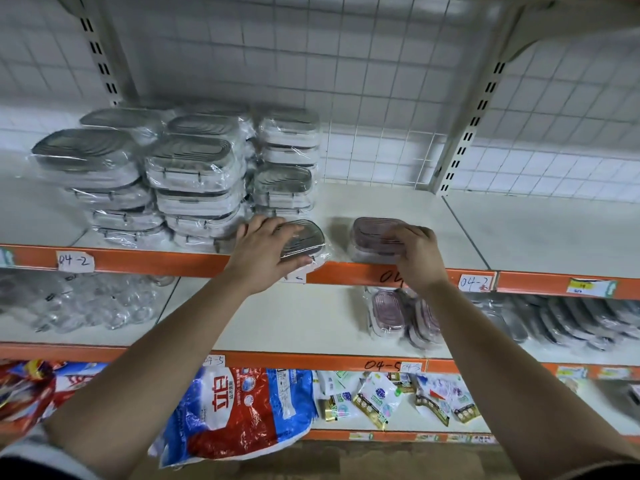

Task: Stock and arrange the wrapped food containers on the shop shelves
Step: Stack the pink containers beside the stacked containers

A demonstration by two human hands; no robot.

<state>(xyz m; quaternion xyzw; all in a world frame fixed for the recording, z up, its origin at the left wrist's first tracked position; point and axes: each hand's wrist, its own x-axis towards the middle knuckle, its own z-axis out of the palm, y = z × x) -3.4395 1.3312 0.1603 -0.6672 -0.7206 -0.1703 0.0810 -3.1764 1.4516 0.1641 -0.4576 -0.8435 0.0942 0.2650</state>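
Grips a grey wrapped container (306, 239) with the left hand (265, 252) at the front of the upper shelf (398, 202), beside matching stacks (194, 174); clasps a pink container (374, 235) with the right hand (420, 259), set apart, likely sorting colours.

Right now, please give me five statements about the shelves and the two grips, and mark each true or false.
1. The left grip holds a grey-lidded box at the front edge of the top shelf. True.
2. The right grip holds a glass jar. False: it holds a pink-lidded box.
3. The two held boxes touch each other. False: bare shelf shows between them.
4. The stacks of grey boxes stand left of both grips. True.
5. More pink boxes are on the shelf below. True.
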